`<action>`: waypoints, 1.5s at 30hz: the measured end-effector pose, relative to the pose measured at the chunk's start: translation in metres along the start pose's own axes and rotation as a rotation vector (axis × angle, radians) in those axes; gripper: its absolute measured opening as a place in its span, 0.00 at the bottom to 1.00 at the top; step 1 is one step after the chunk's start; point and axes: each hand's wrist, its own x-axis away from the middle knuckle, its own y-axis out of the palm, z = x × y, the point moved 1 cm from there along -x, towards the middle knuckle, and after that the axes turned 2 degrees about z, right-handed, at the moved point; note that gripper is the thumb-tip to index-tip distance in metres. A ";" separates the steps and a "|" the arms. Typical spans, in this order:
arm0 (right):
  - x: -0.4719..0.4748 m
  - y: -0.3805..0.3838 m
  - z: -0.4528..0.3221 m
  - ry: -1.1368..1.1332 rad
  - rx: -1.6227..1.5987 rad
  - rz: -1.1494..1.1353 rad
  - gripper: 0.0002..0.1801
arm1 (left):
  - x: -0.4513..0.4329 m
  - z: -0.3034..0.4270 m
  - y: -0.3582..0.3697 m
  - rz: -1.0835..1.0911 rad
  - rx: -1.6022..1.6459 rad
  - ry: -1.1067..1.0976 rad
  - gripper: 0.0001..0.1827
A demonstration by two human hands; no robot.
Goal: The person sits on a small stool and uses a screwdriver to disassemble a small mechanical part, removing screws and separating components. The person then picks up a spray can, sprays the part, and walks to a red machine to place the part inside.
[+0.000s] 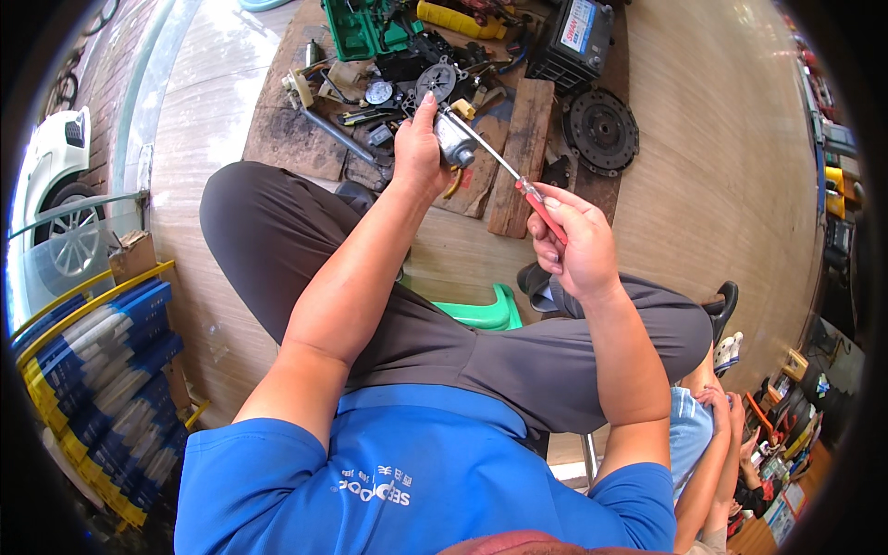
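Note:
My left hand (pixel 418 154) grips a small electric gear motor (pixel 454 141) with a silver metal can. Its round dark gear housing (pixel 436 82) points away from me, and my thumb lies on the housing's near edge. In my right hand (pixel 581 239) is a screwdriver (pixel 494 151) with a red and clear handle. The long shaft slants up and left beside the motor can, reaching the edge of the gear housing. The exact seat of its tip is too small to tell. Loose car parts, including a round silver disc (pixel 379 92), lie just left of the housing.
A wooden plank (pixel 524 156) and a clutch disc (pixel 601 130) lie right of the motor. Behind them stands a car battery (pixel 572 45). A green plastic case (pixel 347 31) and yellow bottle (pixel 461 19) are farther back. A green stool (pixel 479 313) is below; another person's hands (pixel 721 402) show at right.

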 end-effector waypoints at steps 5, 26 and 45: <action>-0.003 -0.003 0.013 0.088 -0.274 -0.082 0.18 | -0.003 -0.001 -0.001 -0.034 0.041 0.035 0.15; -0.014 0.006 0.036 -0.318 0.454 0.087 0.18 | -0.014 0.002 -0.006 0.068 -0.111 0.264 0.09; -0.091 -0.063 0.084 -0.056 0.222 0.234 0.19 | -0.007 0.016 -0.015 0.119 0.023 -0.098 0.23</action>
